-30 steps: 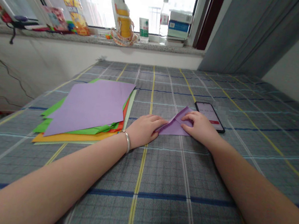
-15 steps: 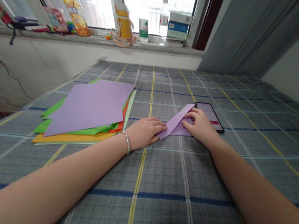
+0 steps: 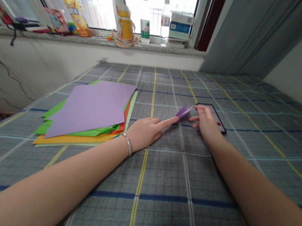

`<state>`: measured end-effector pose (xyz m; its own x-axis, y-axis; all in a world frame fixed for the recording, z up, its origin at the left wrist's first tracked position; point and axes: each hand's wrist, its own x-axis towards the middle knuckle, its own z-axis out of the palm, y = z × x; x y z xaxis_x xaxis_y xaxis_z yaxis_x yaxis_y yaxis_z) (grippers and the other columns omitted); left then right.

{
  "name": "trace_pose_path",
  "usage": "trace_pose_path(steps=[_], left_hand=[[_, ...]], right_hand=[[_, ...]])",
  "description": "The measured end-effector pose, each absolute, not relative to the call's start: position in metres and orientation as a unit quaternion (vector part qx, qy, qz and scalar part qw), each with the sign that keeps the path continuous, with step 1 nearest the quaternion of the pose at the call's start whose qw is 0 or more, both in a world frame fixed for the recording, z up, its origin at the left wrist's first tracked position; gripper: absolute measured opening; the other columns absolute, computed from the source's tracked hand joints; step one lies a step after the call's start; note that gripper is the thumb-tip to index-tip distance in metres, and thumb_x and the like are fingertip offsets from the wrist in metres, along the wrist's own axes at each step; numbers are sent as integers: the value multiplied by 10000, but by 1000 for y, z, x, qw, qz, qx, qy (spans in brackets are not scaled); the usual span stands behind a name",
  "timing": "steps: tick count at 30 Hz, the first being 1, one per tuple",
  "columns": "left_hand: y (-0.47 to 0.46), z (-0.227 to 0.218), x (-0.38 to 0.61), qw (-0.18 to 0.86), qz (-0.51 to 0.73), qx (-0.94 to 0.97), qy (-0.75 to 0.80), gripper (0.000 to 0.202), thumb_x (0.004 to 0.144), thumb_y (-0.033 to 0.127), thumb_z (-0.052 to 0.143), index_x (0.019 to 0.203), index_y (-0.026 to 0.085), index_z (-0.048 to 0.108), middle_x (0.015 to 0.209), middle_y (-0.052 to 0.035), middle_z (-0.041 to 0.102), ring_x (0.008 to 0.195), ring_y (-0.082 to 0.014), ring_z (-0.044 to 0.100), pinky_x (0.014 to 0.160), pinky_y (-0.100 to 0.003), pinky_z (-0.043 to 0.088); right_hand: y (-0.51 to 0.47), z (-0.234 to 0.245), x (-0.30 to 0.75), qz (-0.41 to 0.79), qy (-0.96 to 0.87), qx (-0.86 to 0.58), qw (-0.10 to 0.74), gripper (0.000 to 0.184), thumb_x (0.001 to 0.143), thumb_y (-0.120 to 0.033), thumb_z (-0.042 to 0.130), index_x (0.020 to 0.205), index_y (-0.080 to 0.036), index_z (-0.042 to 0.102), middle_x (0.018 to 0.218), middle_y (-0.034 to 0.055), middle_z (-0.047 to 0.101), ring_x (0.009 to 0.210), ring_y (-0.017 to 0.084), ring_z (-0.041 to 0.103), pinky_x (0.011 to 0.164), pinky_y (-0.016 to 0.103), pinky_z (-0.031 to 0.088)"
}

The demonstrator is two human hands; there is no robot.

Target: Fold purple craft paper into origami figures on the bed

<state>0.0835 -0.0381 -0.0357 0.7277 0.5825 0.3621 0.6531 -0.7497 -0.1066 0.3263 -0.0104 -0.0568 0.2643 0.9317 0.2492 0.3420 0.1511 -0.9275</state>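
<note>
Both arms reach in from the near corners, elbows low, forearms slanting inward over the plaid cloth (image 3: 163, 180). Forearms converge; hands sit roughly mid-view, left one a bit nearer the wearer.

Left hand (image 3: 147, 133): palm down, low over the cloth, wrist about in line with the forearm. Index finger straight, pointing forward and right; the other fingers look bent in. Fingertip is at the near-left end of the purple folded paper (image 3: 183, 111). Can't tell whether the hand pinches it or only touches. Silver bracelet (image 3: 129, 146) on that wrist.

Right hand (image 3: 206, 122): comes in from the right, fingers aimed left and forward, visible gaps between them, so digits apart. Uppermost fingertip is right by the paper's far end; contact unclear. Hand covers part of the phone (image 3: 223, 131), which lies face up on the cloth.

Paper location: between the two hands, narrow, slanting up to the right, left of the phone. Motion-blurred, so fold detail is unreadable.

Left of the left hand: loose stack of coloured sheets, purple sheet (image 3: 91, 107) on top, green (image 3: 40, 127) and orange (image 3: 49, 139) edges sticking out below.
</note>
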Motion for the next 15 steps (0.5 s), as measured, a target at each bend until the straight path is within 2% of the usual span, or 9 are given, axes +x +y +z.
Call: trace_pose_path(steps=[2, 3, 6, 9, 11, 15], left_hand=[[-38, -36, 82, 89, -163, -917, -352, 604, 901, 176, 467, 1470, 297, 306, 827, -1, 637, 727, -147, 613, 662, -238, 481], [-38, -36, 82, 73, -167, -914, -362, 571, 894, 181, 469, 1443, 300, 367, 840, -5, 636, 726, -147, 610, 656, -241, 480], [-33, -39, 81, 18, -186, -902, -390, 392, 875, 187, 475, 1230, 274, 617, 923, -26, 670, 799, -163, 620, 720, -276, 496], [-28, -42, 81, -53, -221, -887, -403, 325, 854, 168, 497, 1096, 247, 698, 887, -22, 695, 803, -163, 611, 782, -307, 497], [-27, -41, 82, -105, -234, -877, -406, 318, 842, 166, 519, 1082, 250, 709, 821, -11, 688, 733, -146, 590, 747, -292, 493], [-29, -38, 84, -204, -247, -845, -428, 299, 858, 206, 531, 1095, 249, 708, 731, 18, 648, 560, -95, 487, 574, -223, 426]], right_hand=[[-11, -56, 326, 285, -536, -586, 536, 334, 887, -501, 435, 1082, -252, 541, 1160, 93, 585, 764, 170, 644, 509, 261, 508], [-11, -56, 325, 278, -550, -589, 522, 314, 883, -480, 450, 1067, -244, 547, 1160, 94, 591, 767, 170, 646, 522, 267, 515], [-16, -55, 322, 254, -627, -597, 432, 202, 855, -349, 520, 984, -208, 586, 1010, 82, 662, 809, 184, 652, 667, 323, 545], [-22, -53, 317, 240, -684, -589, 357, 162, 835, -265, 555, 973, -192, 599, 933, 71, 695, 860, 187, 658, 807, 354, 522], [-24, -53, 316, 236, -696, -585, 343, 205, 840, -268, 565, 1030, -194, 589, 960, 74, 703, 870, 190, 663, 809, 357, 517], [-24, -55, 316, 259, -686, -580, 354, 304, 852, -304, 576, 1135, -201, 535, 967, 73, 718, 888, 204, 679, 810, 376, 513]])
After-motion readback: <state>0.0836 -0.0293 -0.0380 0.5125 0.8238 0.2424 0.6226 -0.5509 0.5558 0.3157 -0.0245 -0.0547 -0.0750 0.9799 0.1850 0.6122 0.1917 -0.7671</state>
